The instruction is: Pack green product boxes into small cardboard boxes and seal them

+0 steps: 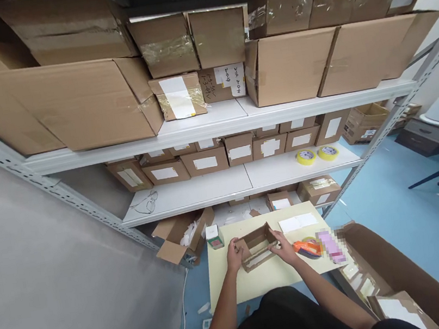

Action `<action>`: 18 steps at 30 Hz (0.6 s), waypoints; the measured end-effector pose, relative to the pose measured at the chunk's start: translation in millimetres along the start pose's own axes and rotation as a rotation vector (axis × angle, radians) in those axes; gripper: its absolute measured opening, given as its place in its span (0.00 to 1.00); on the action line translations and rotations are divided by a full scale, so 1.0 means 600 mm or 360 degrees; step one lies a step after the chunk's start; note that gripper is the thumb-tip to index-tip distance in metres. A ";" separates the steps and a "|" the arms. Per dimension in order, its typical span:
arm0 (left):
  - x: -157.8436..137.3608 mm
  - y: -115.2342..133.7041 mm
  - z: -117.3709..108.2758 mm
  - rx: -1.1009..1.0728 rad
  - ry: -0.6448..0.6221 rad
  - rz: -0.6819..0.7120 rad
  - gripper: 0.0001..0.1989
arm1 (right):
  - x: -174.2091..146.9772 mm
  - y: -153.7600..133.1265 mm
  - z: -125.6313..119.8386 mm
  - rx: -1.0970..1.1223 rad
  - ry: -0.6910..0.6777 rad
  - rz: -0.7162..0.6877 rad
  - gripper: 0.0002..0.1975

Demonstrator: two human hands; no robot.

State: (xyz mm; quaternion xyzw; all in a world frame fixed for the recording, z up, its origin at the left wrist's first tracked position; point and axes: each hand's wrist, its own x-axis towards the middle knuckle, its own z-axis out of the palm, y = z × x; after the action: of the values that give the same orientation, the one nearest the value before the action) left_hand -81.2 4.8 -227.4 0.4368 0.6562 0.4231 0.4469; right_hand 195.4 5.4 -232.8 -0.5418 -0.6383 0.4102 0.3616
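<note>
Between my hands, over the pale yellow tabletop (238,288), is a small brown cardboard box (261,258) with its inside showing. My left hand (234,256) grips its left end, fingers bent over the wall. On the opposite end, my right hand (283,247) holds the wall with thumb and fingers. An orange tape dispenser (307,248) lies just right of my right hand. Beside it is a pinkish, pixelated item (331,246). White labels or papers (298,222) lie behind the box. A small green and white box (214,237) stands at the table's back left corner.
A metal shelf rack (222,125) full of cartons stands in front. Two yellow tape rolls (306,157) and glasses (151,202) rest on its middle shelf. An open carton (177,239) is left of the table; a larger one (399,264) with labelled boxes is at right.
</note>
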 end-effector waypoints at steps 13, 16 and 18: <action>0.027 -0.003 -0.008 0.0009 0.0113 0.0069 0.17 | 0.002 -0.004 -0.007 -0.0346 -0.0166 -0.0096 0.32; 0.029 0.000 -0.011 -0.0164 0.0099 0.0021 0.15 | 0.002 0.003 -0.002 -0.0215 -0.0063 -0.0008 0.29; 0.031 0.002 -0.016 -0.0310 -0.0009 -0.0105 0.15 | 0.001 0.008 0.001 -0.0107 0.0028 0.0044 0.27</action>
State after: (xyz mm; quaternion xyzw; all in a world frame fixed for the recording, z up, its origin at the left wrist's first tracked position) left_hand -94.1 21.2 -228.2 0.3707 0.6246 0.4686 0.5028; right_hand 196.9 6.4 -237.4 -0.5660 -0.6410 0.3888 0.3430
